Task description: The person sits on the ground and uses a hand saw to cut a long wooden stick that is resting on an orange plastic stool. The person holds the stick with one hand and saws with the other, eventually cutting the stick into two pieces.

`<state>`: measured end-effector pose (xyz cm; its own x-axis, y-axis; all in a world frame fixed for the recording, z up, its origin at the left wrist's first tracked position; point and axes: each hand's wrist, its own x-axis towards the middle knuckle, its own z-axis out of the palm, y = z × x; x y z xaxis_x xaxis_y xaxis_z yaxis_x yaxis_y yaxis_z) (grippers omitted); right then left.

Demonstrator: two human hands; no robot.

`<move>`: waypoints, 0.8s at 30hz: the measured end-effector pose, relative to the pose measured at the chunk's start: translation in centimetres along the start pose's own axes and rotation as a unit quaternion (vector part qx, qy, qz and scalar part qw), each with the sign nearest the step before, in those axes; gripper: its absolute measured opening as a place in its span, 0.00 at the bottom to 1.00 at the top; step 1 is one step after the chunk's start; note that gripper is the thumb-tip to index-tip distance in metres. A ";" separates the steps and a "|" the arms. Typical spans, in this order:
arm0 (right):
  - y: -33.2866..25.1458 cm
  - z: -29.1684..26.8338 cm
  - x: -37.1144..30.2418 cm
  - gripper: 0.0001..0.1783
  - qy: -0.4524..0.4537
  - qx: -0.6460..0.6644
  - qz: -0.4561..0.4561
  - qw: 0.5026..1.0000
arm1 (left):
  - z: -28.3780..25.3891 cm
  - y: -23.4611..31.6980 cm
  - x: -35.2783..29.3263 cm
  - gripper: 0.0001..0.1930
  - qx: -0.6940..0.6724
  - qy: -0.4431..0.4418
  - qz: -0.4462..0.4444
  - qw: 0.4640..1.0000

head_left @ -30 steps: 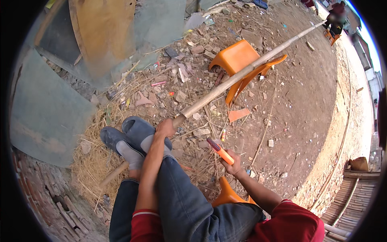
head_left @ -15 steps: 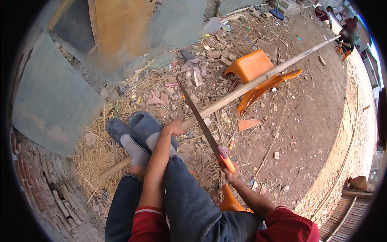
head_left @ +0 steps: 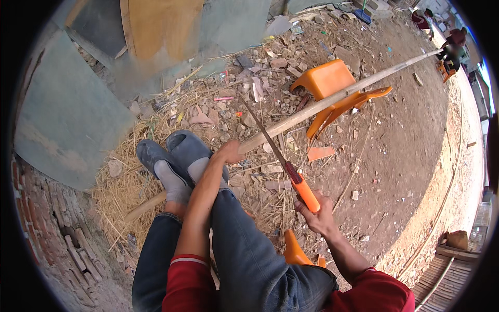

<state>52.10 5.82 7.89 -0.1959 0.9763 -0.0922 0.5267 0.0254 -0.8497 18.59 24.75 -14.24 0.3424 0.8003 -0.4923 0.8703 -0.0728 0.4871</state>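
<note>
A long wooden pole (head_left: 301,118) runs slantwise from beside my feet to the far right. My left hand (head_left: 228,152) is closed around it near my shoes. Just beyond that hand, the thin dark blade of a handsaw (head_left: 273,146) crosses the pole; whether its teeth have cut in cannot be made out. My right hand (head_left: 319,214) grips the saw's orange handle, with part of the fingers hidden behind it. The pole's near end passes behind my legs and comes out over the straw on the left.
An orange plastic chair (head_left: 332,80) lies tipped under the pole. Rubble and straw (head_left: 117,200) cover the ground around my grey shoes (head_left: 189,148). Metal sheets (head_left: 70,112) and a brick wall (head_left: 57,236) stand at left. People (head_left: 455,44) are at the far right.
My right hand and the saw have shifted to the right, with the handle slightly higher and its orange part more exposed. My left hand stays on the pole, nearly in the same place.
</note>
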 end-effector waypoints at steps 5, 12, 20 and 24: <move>-0.9 2.1 -0.8 0.09 -0.002 0.065 0.075 0.995 | -1.6 -0.7 0.2 0.26 -0.144 -0.096 -0.070 0.982; -3.1 2.8 -0.9 0.09 -0.004 0.030 0.075 0.997 | -2.6 0.3 -0.9 0.31 0.012 -0.032 -0.003 0.999; -7.2 1.3 -0.7 0.10 -0.035 0.012 0.088 0.995 | -1.8 0.4 -1.3 0.28 0.058 -0.027 -0.032 0.997; -8.6 1.4 -0.7 0.11 -0.026 -0.026 0.085 0.996 | -2.5 1.6 -1.9 0.27 0.049 -0.027 -0.047 0.997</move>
<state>46.58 4.60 14.51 -0.1424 0.9552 -0.2594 0.5972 -0.1261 -0.7921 18.46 24.61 -10.73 0.2743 0.7735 -0.5713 0.9289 -0.0595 0.3655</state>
